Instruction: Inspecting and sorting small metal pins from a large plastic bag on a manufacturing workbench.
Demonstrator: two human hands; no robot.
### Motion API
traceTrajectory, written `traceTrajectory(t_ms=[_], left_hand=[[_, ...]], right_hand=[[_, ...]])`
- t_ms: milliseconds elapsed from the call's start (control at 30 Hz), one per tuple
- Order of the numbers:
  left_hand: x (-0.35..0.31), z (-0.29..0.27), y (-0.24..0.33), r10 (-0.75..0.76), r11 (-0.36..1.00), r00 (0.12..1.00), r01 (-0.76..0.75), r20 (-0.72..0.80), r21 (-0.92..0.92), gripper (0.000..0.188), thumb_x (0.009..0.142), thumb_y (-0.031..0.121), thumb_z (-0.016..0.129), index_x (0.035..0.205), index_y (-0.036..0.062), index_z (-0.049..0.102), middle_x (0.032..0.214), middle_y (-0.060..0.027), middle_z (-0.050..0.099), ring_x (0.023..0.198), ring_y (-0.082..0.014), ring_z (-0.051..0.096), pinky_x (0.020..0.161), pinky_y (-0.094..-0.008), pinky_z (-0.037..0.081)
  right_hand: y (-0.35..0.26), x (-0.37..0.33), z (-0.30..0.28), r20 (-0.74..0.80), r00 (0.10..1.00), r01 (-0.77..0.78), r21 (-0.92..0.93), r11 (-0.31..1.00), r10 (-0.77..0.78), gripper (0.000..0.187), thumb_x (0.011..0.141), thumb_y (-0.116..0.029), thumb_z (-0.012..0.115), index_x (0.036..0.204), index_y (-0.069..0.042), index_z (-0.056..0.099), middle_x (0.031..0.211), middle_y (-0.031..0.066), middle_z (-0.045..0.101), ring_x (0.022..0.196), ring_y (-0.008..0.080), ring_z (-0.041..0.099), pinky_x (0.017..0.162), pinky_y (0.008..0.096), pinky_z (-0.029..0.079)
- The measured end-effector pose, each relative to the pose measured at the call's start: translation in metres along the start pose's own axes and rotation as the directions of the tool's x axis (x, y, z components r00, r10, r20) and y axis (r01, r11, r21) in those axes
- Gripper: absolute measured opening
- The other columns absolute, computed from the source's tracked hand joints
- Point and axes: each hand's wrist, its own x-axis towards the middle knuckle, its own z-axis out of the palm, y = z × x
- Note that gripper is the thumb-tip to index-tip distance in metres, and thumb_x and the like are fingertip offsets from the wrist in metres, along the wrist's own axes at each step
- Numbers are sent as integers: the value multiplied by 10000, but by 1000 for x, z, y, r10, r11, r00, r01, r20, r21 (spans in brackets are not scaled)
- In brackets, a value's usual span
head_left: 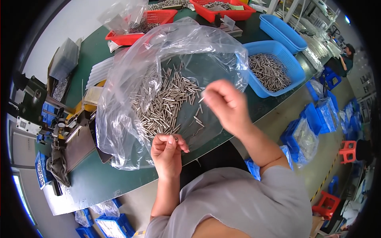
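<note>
My left hand (168,154) is closed, with a small metal pin (176,139) seen end-on between thumb and forefinger. To its right and farther away, my right hand (228,106) is blurred by motion. Its fingertips are pinched on a thin, pale rod (201,100), whose exact kind is unclear. Beyond my hands, a heap of short metal pins (168,101) lies in a large clear plastic bag (109,113), spread wide on the green table (97,184). A few loose pins (198,119) lie apart from the heap, below my right hand.
A blue basket (295,73) of metal pins stands at the right, with another blue basket (274,29) behind. Red baskets (164,16) of small parts line the back. A metal bench machine (35,99) occupies the left. Blue crates (291,137) and red stools (327,204) are on the floor.
</note>
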Motion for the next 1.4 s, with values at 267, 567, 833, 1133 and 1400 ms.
traceTrajectory(t_ms=[267, 567, 833, 1133, 1400], left_hand=[[5, 3, 0, -9, 1000, 1000, 9, -1, -20, 62, 906, 70, 532, 883, 23, 497, 783, -145, 586, 638, -198, 564, 585, -304, 488], [3, -1, 0, -35, 999, 999, 34, -26, -41, 74, 907, 65, 533, 886, 21, 477, 806, -154, 596, 647, -185, 579, 618, -298, 505], [2, 2, 0, -31, 999, 999, 31, -20, -39, 79, 909, 68, 532, 880, 19, 477, 808, -153, 600, 646, -181, 581, 610, -294, 501], [4, -1, 2, -30, 997, 1000, 30, -8, -75, 81, 914, 76, 526, 879, 12, 490, 822, -151, 605, 658, -178, 585, 598, -300, 498], [4, -2, 2, -32, 995, 999, 33, 11, -98, 85, 919, 84, 520, 889, 8, 496, 832, -153, 621, 683, -190, 605, 617, -312, 515]], right_hand=[[24, 58, -153, -164, 986, -153, -938, 309, -7, 147, 810, -228, 614, 876, -96, 623, 870, 121, 635, 782, 289, 604, 666, 380, 460], [-1, 28, -70, 32, 972, 191, -680, 708, -232, 108, 787, -34, 625, 892, -56, 636, 803, 53, 606, 668, 165, 569, 579, 263, 442], [48, 20, -14, 510, 852, 315, -679, 662, 117, 124, 754, -93, 647, 838, -29, 583, 756, 123, 599, 688, 300, 603, 609, 391, 466], [41, 27, 4, 581, 811, 452, -691, 564, 62, 113, 686, -19, 604, 758, -12, 517, 736, 152, 588, 660, 345, 580, 599, 399, 477], [17, -3, 21, 561, 794, -384, 161, 909, 236, 111, 830, 30, 599, 937, 0, 592, 839, 28, 616, 733, 73, 599, 614, 198, 489]])
